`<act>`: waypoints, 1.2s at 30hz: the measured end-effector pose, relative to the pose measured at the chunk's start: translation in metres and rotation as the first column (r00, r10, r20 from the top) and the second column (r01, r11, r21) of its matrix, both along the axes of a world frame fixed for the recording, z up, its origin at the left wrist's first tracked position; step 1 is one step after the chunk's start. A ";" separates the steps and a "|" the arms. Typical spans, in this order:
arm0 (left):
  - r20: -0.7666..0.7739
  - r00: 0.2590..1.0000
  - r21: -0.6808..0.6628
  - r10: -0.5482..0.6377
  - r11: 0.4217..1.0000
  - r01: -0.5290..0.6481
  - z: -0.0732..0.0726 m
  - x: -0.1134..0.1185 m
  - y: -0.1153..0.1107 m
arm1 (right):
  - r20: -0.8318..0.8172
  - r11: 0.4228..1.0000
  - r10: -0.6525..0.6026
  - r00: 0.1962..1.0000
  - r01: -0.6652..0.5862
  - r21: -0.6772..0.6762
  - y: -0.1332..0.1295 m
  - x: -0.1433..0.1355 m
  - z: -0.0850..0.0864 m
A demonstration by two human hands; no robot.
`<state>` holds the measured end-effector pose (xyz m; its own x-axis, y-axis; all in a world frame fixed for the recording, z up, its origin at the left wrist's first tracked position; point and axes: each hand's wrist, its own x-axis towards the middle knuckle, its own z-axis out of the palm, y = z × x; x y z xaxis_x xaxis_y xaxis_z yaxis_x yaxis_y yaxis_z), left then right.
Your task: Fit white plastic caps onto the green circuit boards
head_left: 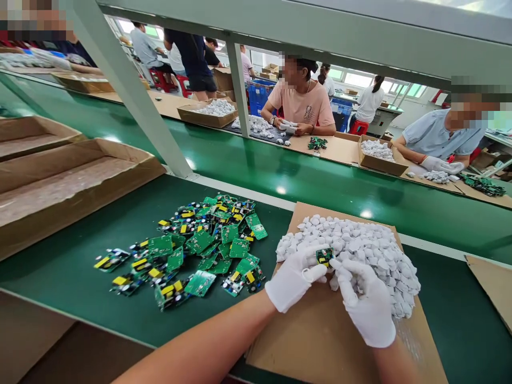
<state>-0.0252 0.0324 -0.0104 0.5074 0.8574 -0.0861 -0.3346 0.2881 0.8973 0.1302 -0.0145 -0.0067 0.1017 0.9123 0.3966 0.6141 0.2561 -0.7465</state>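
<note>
My left hand (294, 274), in a white glove, grips a small green circuit board (325, 256) with a yellow part on it. Close against the board's right edge, my right hand (366, 298), also gloved in white, has thumb and fingers curled together. Whatever those fingertips pinch is hidden, as white glove and white lumps blend. Both hands are over a cardboard sheet (304, 341), at the near edge of a heap of small white lumps (368, 245). To the left of my hands lies a loose pile of circuit boards (200, 241), some face down.
Cardboard trays (80, 202) stand at the left on the dark green bench (52, 266). A slanted metal post (140, 90) and an overhead beam (320, 32) frame the view. Across the green conveyor (256, 165), co-workers (306, 104) sit with similar boards and white lumps.
</note>
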 end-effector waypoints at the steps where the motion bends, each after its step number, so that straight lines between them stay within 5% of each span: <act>1: -0.018 1.000 0.027 0.024 0.999 -0.024 -0.001 0.001 -0.001 | 0.038 1.000 0.003 0.999 -0.003 0.012 0.000 0.000 -0.002; 7: -0.116 0.988 0.199 0.103 0.977 -0.078 -0.007 0.007 -0.007 | 0.259 0.984 -0.105 0.960 0.061 0.170 0.005 0.000 -0.017; 11: -0.005 1.000 0.073 0.001 0.997 -0.001 -0.007 0.007 -0.005 | 0.302 0.983 -0.037 0.953 -0.020 0.183 0.008 0.002 -0.018; 16: 0.050 0.996 -0.070 -0.080 0.994 0.084 -0.004 0.004 0.000 | 0.236 0.992 0.112 0.965 -0.124 0.037 0.009 0.006 -0.004; 21: 0.072 0.990 -0.108 -0.120 0.986 0.127 -0.009 0.006 -0.002 | 0.234 0.975 0.060 0.970 -0.107 0.193 0.013 0.004 -0.012; 27: 0.076 0.997 -0.067 -0.034 0.997 0.039 -0.004 0.011 -0.008 | 0.384 0.929 -0.038 0.923 -0.108 0.353 0.014 -0.004 -0.018; 32: 0.082 0.993 -0.114 -0.088 0.989 0.097 0.000 0.009 -0.004 | 0.220 0.972 0.109 0.969 -0.150 0.179 0.010 -0.003 -0.008; 36: 0.037 0.995 -0.129 -0.095 0.987 0.099 0.001 0.008 -0.002 | 0.120 0.989 0.086 0.989 -0.099 0.112 0.012 -0.002 -0.011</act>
<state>-0.0177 0.0308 -0.0098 0.5918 0.7865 -0.1769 -0.3261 0.4342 0.8397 0.1281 -0.0026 -0.0181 -0.0333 0.8621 0.5056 0.6632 0.3975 -0.6342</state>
